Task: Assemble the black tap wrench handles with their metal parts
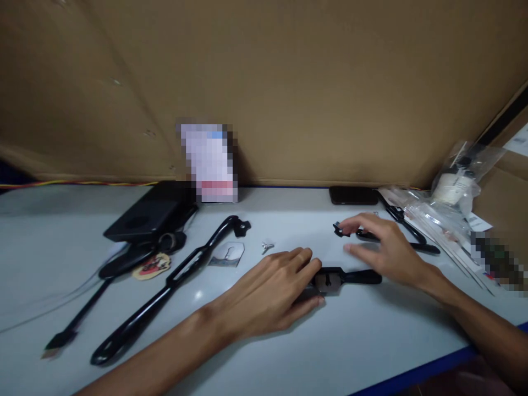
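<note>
My left hand [284,286] is wrapped round the left part of a black two-handled tool [363,276] lying on the table, with a grey metal blade [327,281] at its middle. Just above that tool, my right hand [377,242] reaches in with thumb and fingers apart. Its fingertips are near a small black metal piece [340,230]; whether they touch it I cannot tell. A small silver screw [267,248] lies beyond my left hand. Further left are a long black handled tool [165,291], a small black part [242,227] and a flat metal blade [226,254].
A black box [144,212], a cable and a patterned wooden piece [152,266] are at the left. A blurred-out screen [212,165] leans on the cardboard wall. At the right are a phone [353,195], black handles [421,248] and plastic bags with a bottle [452,184].
</note>
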`<state>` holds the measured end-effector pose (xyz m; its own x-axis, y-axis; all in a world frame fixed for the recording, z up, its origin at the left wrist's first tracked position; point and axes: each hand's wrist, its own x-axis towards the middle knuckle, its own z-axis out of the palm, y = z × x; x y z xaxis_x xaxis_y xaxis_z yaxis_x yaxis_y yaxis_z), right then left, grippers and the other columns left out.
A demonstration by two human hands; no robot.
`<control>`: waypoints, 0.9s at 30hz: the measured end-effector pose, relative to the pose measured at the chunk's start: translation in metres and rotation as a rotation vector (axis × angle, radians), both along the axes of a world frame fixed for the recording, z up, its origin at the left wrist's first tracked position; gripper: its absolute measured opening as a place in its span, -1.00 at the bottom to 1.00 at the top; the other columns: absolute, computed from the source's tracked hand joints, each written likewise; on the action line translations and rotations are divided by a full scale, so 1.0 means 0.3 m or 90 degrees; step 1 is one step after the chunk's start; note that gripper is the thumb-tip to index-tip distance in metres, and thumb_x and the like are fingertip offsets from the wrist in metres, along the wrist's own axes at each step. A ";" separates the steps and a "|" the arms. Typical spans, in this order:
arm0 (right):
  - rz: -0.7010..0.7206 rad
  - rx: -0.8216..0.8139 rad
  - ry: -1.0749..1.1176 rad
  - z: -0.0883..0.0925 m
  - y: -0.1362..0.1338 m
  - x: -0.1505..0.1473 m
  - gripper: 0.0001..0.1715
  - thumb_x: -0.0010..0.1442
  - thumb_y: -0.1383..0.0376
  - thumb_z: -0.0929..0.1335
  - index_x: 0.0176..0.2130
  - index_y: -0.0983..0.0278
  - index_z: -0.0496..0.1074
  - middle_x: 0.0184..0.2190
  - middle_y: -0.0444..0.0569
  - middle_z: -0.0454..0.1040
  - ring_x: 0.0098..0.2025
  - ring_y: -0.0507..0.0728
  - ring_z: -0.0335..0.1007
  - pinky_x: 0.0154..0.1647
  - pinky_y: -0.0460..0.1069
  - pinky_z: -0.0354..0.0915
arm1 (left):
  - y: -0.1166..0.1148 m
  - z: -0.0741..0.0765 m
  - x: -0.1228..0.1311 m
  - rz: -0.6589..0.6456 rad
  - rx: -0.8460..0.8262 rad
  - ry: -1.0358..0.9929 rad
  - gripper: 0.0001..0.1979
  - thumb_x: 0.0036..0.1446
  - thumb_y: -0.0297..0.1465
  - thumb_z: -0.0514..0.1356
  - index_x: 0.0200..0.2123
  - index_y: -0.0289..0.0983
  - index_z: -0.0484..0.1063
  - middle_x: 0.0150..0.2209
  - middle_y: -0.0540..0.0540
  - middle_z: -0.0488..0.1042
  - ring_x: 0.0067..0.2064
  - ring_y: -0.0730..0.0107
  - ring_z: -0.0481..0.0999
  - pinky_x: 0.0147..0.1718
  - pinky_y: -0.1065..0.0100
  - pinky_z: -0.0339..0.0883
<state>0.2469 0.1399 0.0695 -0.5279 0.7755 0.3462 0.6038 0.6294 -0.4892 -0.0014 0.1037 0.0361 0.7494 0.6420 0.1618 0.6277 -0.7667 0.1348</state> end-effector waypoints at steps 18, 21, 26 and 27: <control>-0.130 -0.009 -0.061 -0.102 0.085 -0.047 -0.84 0.16 0.49 0.41 -0.27 0.26 0.49 -0.35 -0.07 0.52 -0.24 0.15 0.38 -0.16 0.04 0.22 | 0.001 -0.001 0.001 0.012 0.018 0.000 -0.61 0.38 -0.05 0.09 -0.12 -0.28 0.38 -0.21 -0.14 0.45 -0.28 0.15 0.50 -0.35 0.17 0.36; -0.097 -0.121 0.091 -0.074 0.064 -0.044 -0.74 0.17 0.44 0.40 -0.12 0.23 0.54 -0.36 -0.12 0.54 -0.32 0.10 0.40 -0.22 0.02 0.24 | 0.001 -0.002 -0.001 0.014 0.022 -0.010 -0.62 0.37 -0.05 0.11 -0.12 -0.28 0.38 -0.22 -0.13 0.46 -0.29 0.16 0.50 -0.35 0.18 0.35; -0.032 -0.323 0.226 -0.039 0.024 -0.045 -0.85 0.16 0.27 0.42 -0.23 0.25 0.57 -0.31 -0.07 0.62 -0.24 0.14 0.50 -0.19 0.04 0.29 | 0.003 -0.012 -0.003 0.015 0.017 -0.039 -0.62 0.35 -0.05 0.13 -0.12 -0.27 0.37 -0.21 -0.12 0.46 -0.29 0.18 0.49 -0.35 0.20 0.35; -0.028 -0.343 0.230 -0.036 0.018 -0.047 -0.86 0.15 0.26 0.43 -0.25 0.25 0.57 -0.32 -0.07 0.62 -0.24 0.14 0.50 -0.19 0.04 0.29 | 0.004 -0.013 -0.004 0.014 0.016 -0.044 -0.62 0.35 -0.05 0.13 -0.12 -0.27 0.37 -0.22 -0.12 0.46 -0.29 0.19 0.49 -0.35 0.20 0.34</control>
<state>0.2328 0.1454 0.0586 -0.4145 0.9085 0.0526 0.3624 0.2178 -0.9062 -0.0025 0.1049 0.0322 0.7219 0.6530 0.2292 0.6339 -0.7568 0.1597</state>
